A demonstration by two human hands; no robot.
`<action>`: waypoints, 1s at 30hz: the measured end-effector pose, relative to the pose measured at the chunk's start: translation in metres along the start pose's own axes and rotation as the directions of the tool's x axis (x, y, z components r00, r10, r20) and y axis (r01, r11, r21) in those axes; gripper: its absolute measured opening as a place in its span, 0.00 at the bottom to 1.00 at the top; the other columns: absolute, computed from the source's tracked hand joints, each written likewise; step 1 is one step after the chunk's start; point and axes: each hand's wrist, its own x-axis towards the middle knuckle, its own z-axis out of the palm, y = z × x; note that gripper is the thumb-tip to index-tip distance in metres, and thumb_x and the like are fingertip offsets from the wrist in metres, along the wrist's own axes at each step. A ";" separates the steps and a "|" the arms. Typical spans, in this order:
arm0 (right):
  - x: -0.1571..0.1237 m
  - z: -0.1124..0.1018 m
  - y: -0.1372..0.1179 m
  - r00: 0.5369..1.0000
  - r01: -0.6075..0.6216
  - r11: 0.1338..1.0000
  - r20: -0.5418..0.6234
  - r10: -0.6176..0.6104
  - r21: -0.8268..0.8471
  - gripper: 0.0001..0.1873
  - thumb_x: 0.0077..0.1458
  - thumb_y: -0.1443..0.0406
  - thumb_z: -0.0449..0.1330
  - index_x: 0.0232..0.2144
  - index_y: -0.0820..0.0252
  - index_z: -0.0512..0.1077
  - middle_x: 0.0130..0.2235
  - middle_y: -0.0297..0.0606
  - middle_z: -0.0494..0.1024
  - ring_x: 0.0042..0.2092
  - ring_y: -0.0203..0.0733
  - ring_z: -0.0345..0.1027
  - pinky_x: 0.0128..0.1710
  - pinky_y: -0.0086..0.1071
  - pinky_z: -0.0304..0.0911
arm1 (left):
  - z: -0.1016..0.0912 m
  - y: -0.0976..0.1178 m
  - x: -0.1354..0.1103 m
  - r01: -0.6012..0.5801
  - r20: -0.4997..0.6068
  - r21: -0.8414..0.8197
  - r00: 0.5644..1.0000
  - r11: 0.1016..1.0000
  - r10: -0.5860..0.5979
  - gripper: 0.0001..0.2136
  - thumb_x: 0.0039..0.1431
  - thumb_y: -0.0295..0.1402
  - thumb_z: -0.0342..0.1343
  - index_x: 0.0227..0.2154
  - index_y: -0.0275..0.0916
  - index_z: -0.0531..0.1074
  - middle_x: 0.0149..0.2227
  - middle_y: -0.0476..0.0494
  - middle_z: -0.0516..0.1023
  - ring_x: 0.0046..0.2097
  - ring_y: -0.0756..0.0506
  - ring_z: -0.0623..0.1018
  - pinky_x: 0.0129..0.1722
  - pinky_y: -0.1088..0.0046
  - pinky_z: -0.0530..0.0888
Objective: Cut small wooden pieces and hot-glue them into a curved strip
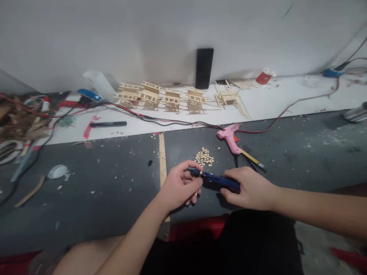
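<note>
My right hand (249,188) is wrapped round the handles of dark blue cutting pliers (219,181), whose head points left. My left hand (183,184) pinches a thin wooden stick (196,193) upright between thumb and fingers. The stick crosses the head of the pliers, and my left fingers partly hide both. Just beyond my hands lies a pile of small cut wooden pieces (204,157). A pink glue gun (229,139) rests behind my right hand, beside a yellow utility knife (252,159).
Several small wooden cart models (172,100) line the white ledge, with a black phone (204,68) leaning on the wall. Red and black wires (155,119) run across the ledge. A wooden strip (162,160) lies on the grey table (114,198); a white lid (57,171) is at left.
</note>
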 end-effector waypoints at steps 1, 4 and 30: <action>0.001 0.000 0.000 1.000 -0.012 1.000 0.006 0.012 0.001 0.16 0.67 0.53 0.68 0.32 0.56 0.74 0.29 0.28 0.74 0.31 0.38 0.70 0.36 0.35 0.67 | 0.000 0.000 0.001 0.008 0.005 -0.016 1.000 1.000 -0.008 0.13 0.65 0.32 0.66 0.49 0.42 0.71 0.23 0.56 0.78 0.18 0.52 0.75 0.14 0.84 0.68; 0.003 0.000 -0.002 0.999 -0.043 0.999 0.006 0.043 0.002 0.15 0.66 0.54 0.66 0.32 0.56 0.75 0.28 0.30 0.77 0.31 0.40 0.71 0.36 0.36 0.65 | 0.000 0.001 0.005 0.027 0.012 -0.051 1.000 0.998 -0.027 0.14 0.62 0.31 0.66 0.48 0.43 0.71 0.23 0.56 0.78 0.17 0.52 0.74 0.13 0.84 0.66; 0.003 -0.003 -0.010 0.999 0.014 0.978 0.045 -0.005 -0.207 0.16 0.71 0.53 0.67 0.37 0.59 0.76 0.37 0.33 0.79 0.40 0.42 0.76 0.44 0.40 0.74 | 0.007 -0.010 -0.004 -0.042 -0.083 -0.009 0.996 0.999 0.041 0.12 0.61 0.29 0.65 0.46 0.42 0.72 0.22 0.58 0.74 0.19 0.53 0.73 0.17 0.82 0.67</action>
